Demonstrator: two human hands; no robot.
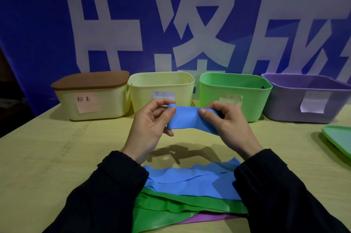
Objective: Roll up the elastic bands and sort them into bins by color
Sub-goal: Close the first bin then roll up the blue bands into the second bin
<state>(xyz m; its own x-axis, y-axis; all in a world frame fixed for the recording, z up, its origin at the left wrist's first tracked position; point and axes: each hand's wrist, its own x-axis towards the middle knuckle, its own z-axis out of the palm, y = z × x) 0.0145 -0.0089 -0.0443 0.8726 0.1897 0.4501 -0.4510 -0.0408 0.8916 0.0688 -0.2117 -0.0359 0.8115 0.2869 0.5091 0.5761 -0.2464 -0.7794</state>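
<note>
A blue elastic band, partly rolled, is held in the air above the table between both hands. My left hand pinches its left end with thumb and fingers. My right hand grips its right end, thumb on top. Near the table's front edge lies a pile of flat bands: blue bands on top, green bands under them, a purple band at the bottom. Four bins stand in a row at the back: a lidded cream bin, a yellow bin, a green bin, a purple bin.
A green lid lies at the table's right edge. Each bin carries a paper label on its front. A blue banner with large white characters hangs behind the bins. My dark sleeves cover both sides of the band pile.
</note>
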